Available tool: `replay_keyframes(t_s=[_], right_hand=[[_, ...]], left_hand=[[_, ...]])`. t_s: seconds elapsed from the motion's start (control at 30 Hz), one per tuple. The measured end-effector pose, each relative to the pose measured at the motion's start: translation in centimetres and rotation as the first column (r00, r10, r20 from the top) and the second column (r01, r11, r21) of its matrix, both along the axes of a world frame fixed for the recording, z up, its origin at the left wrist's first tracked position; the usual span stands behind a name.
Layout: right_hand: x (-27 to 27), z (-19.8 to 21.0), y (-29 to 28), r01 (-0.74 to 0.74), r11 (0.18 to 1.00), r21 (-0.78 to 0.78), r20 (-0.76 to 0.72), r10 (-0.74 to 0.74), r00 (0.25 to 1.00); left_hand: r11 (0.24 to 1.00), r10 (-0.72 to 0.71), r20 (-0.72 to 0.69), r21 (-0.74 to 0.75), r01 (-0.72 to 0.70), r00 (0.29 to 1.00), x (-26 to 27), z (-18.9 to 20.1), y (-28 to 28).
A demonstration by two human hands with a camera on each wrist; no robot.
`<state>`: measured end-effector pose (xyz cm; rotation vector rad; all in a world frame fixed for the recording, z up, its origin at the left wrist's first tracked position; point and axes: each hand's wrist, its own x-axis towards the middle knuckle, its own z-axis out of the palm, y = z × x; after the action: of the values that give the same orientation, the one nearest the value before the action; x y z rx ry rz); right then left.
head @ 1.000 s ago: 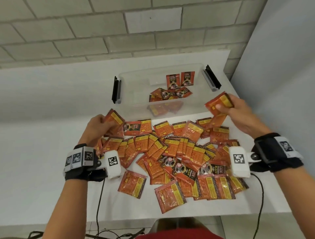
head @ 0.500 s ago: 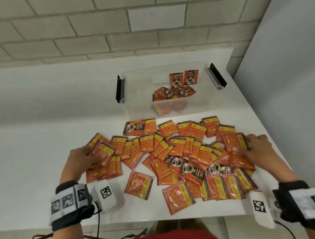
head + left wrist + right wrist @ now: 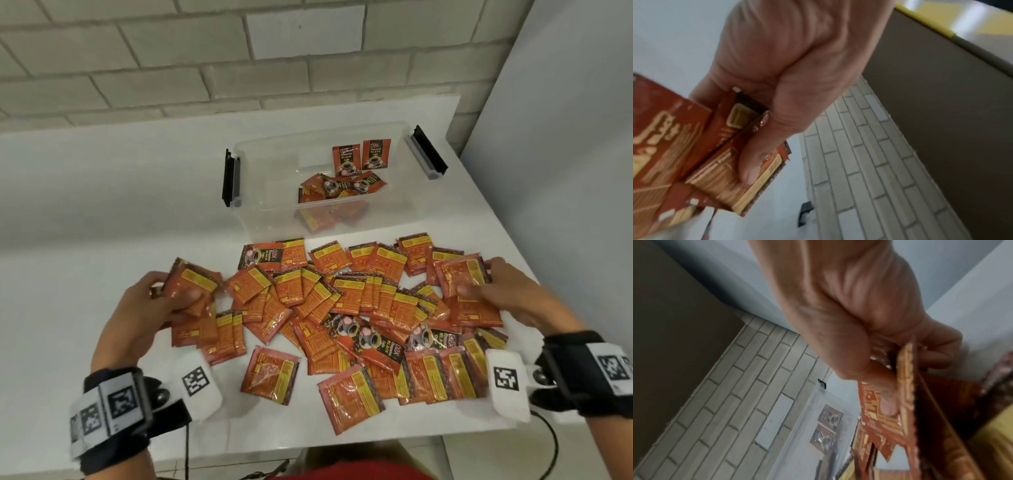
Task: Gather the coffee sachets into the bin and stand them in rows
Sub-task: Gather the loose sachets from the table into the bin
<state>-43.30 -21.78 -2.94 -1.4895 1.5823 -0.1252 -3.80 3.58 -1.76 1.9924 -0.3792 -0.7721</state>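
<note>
Both hands were clamped: left hand (image 3: 156,305) pinched orange foil coffee sachets (image 3: 191,286), right hand (image 3: 503,294) gripped another sachet (image 3: 460,277) over the white tabletop (image 3: 85,274).

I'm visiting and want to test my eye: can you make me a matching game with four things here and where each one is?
Things:
1. left hand
2. right hand
3. two upright sachets
4. clear bin

Places:
A. standing against the bin's far wall
B. behind the sachet pile
C. gripping sachets at the pile's left edge
D. gripping sachets at the pile's right edge

Pairs: 1-C, 2-D, 3-A, 4-B
</note>
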Motion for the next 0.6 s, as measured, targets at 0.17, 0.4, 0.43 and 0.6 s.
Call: replay_keyframes(t_s=[0.17, 0.4, 0.43, 0.6], right_hand=[[-0.7, 2.5, -1.4, 0.025, 0.999, -0.038, 0.199, -0.017, 0.98], [1.3, 1.7, -3.5, -0.201, 0.977, -0.071, 0.166, 0.211, 0.963], [1.7, 0.8, -3.8, -0.252, 0.962, -0.103, 0.075, 0.26, 0.963], [2.0, -2.5, -5.2, -0.349, 0.927, -0.139, -0.233, 0.312, 0.921]], left_hand=[[0.98, 0.054, -0.117, -0.186, -0.076, 0.992, 2.0, 1.9, -0.2], [0.992, -0.067, -0.111, 0.099, 0.078, 0.992, 1.6, -1.4, -3.1], [0.99, -0.055, -0.062, 0.13, 0.062, 0.997, 1.4, -1.7, -3.5], [0.959, -0.035, 0.236, 0.282, -0.034, 0.971, 0.4, -2.2, -5.0]])
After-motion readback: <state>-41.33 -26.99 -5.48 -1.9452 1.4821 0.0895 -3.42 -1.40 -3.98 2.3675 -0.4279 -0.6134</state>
